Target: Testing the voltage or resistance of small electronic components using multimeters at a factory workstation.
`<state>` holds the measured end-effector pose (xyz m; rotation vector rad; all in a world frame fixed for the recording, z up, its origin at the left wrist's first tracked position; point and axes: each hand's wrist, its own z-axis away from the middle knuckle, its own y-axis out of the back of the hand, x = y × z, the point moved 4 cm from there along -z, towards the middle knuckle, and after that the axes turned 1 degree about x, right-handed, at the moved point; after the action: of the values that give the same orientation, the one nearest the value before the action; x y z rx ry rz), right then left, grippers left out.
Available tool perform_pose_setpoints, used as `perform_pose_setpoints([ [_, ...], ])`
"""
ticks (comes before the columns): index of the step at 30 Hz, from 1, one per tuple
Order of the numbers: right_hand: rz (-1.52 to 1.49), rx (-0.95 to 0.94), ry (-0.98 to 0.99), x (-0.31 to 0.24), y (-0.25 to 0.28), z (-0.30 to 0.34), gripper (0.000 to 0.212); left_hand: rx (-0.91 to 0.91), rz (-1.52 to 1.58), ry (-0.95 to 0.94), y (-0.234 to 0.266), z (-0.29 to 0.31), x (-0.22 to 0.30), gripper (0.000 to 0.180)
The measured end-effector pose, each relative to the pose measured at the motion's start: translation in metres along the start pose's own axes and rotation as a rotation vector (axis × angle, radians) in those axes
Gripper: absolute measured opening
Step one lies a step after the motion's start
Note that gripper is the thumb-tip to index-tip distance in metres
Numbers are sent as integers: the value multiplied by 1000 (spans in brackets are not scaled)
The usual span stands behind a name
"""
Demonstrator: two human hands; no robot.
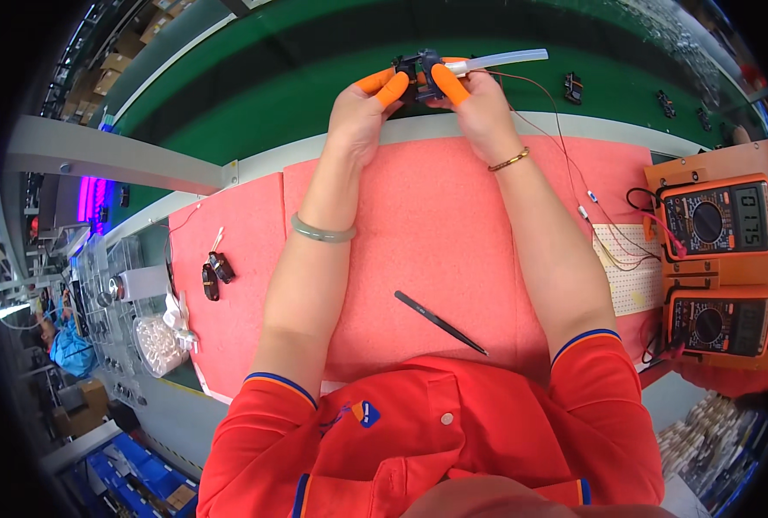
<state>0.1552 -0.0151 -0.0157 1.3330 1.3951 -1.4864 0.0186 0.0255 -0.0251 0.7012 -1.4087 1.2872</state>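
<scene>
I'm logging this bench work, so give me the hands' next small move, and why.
Probably lower the dark assembly onto the green surface: the left hand and right hand hold it over that surface, and other dark parts lie there, farther right.

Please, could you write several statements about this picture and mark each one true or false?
1. The left hand and right hand hold dark parts. True.
2. The slim black tool lies on the green surface. False: the slim black tool lies on the pink mat.
3. Two multimeters are at the right side of the picture. True.
4. The pale green bangle is on the right forearm. False: the pale green bangle is on the left forearm.
</scene>
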Motion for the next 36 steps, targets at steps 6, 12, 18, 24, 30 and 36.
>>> perform_pose_setpoints([
  [6, 79, -43, -9, 6, -6, -1, 23, 28, -12, -21, 0, -1, 2, 27],
  [12, 69, 3, 117, 1, -7, 2, 21, 37, -104, -133, -7, 2, 6, 24],
  [18, -464, 32, 76, -14, 3, 0, 19, -52, 29, -217, -2, 2, 18, 30],
  [24, -474, 140, 24, -3, 23, -7, 22, -303, 196, -230, -20, 13, 30, 39],
  [30, -531, 180, -14, 2, 25, -10, 25, -399, 379, -145, -21, 15, 30, 35],
  [36, -491, 171, -9, 4, 22, -9, 26, -315, 802, 47, -11, 6, 18, 33],
])
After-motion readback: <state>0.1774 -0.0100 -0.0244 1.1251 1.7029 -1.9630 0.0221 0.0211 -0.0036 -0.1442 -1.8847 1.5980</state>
